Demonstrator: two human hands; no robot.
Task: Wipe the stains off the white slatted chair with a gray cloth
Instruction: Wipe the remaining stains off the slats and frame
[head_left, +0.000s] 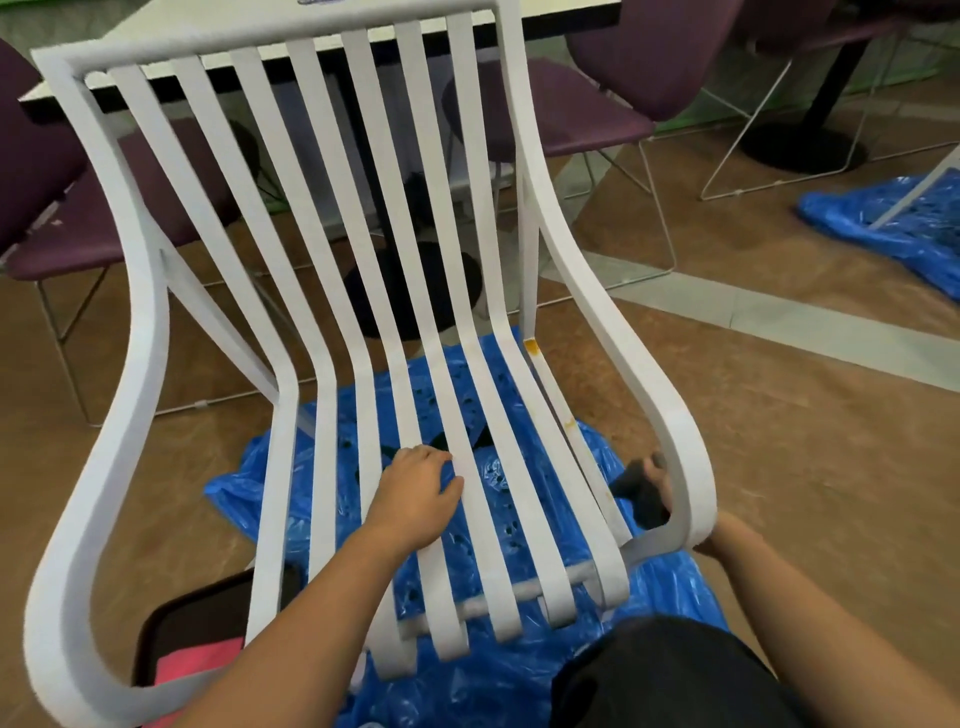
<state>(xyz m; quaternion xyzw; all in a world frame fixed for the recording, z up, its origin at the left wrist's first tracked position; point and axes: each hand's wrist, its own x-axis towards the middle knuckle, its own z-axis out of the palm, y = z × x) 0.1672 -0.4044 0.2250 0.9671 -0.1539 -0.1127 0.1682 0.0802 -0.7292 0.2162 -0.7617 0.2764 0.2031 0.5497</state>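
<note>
Head view: white slatted chair (363, 312) centred in frame, standing on a blue plastic sheet (483, 680), seat slats running lengthwise away from the wearer toward the backrest. Left hand (415, 499) laid palm-down across the middle seat slats, fingers curled loosely over a slat edge, holding nothing but the chair. Right hand (657, 480) mostly hidden behind the right armrest (680, 441), fingers closed around a dark bunched gray cloth (641, 493); extent of the grip behind the armrest not determinable. Orange-yellow stains (569, 423) visible along the outermost right slat and at the rear corner (531, 345), lying forward and left of the cloth, just inside the armrest. Long axis of the staining follows the slat, so a stroke along the slat appears suited. Right hand nearer to the stains; left hand placed for bracing. No legible brands, labels or writing; mark on the table edge (322, 2) too cropped to read.
</note>
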